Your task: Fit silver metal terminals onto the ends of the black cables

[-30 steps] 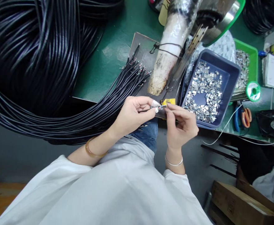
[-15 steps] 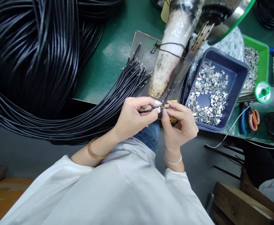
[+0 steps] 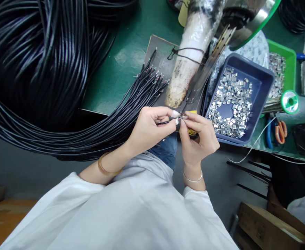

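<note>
Between thumb and forefinger, my left hand (image 3: 152, 125) pinches a black cable (image 3: 163, 122) close to its stripped end. White wrapping covers the tips of those two fingers. My right hand (image 3: 199, 139) is closed on a small silver metal connector (image 3: 184, 117), held against the cable's end. Just above the fingertips, a thin soldering tip and wire come down to the joint; their exact contact is too small to tell. Left of the hands lies a bundle of black cables (image 3: 126, 107) with bared coloured wire ends.
A blue tray (image 3: 264, 83) of silver connectors stands to the right, with a green tray (image 3: 290, 66) behind it. Nearby are a solder spool (image 3: 290, 101) and orange-and-blue pliers (image 3: 280, 132). A white wrapped tube (image 3: 186, 66) reaches down above the hands. Coiled cable (image 3: 38, 62) fills the left.
Both hands keep nearly the same pose, with the cable and connector still held together at the soldering tip. The view has shifted very slightly.
</note>
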{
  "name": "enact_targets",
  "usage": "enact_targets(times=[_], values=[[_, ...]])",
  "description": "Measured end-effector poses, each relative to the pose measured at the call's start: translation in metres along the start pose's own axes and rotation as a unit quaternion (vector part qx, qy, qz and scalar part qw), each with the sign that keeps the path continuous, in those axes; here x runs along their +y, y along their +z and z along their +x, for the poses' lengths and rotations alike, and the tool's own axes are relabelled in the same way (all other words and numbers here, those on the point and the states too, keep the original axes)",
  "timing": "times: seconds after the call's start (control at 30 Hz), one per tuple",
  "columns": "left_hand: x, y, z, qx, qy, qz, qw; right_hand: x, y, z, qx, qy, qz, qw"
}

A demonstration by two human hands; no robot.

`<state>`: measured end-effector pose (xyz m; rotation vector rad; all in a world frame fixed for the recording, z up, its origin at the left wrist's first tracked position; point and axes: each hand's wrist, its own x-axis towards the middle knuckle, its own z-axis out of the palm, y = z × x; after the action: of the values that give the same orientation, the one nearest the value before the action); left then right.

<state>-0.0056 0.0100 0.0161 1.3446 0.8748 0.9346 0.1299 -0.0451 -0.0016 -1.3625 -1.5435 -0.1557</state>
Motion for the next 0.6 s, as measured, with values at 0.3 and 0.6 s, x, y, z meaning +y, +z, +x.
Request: enact_targets(times=[0.3,0.6], values=[[-0.002,-0.004,-0.003,-0.018,-0.018,-0.008,1.000,-0.003,0.001,-0.007,-0.016,-0.033,-0.011,0.999],[-0.001,-0.018,-0.017,-0.193,0.008,0.133,0.972,0.003,-0.053,-0.009,0.021,0.093,0.012,0.995]])
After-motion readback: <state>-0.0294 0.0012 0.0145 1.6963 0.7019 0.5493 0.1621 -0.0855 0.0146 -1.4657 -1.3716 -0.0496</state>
